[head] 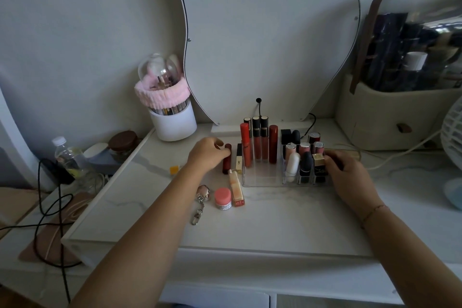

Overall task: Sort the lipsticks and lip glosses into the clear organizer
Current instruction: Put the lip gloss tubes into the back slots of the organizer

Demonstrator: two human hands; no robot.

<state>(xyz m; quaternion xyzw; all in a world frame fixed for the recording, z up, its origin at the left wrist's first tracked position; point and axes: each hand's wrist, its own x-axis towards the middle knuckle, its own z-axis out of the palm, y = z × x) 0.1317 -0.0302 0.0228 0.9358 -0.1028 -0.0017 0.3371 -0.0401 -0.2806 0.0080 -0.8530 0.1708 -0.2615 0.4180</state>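
Note:
The clear organizer point(262, 180) stands mid-table with several lip glosses upright in its left section and several lipsticks in its right slots. My left hand point(208, 155) grips a dark red lipstick tube point(227, 164) that stands upright just left of the organizer. Beside it stands a black and gold lipstick point(239, 159). A peach lip gloss point(236, 189) lies flat in front. My right hand point(346, 170) rests against the organizer's right end, fingers touching a gold and black lipstick point(320, 165) in the front right slot.
A pink jar point(223, 199) and a keychain point(201, 201) lie near the peach gloss. A white brush holder with a pink band point(170, 117) stands at the back left. A beige cosmetics case point(390, 112) and a fan point(453, 132) are at the right. Cables and a bottle point(67, 155) sit left.

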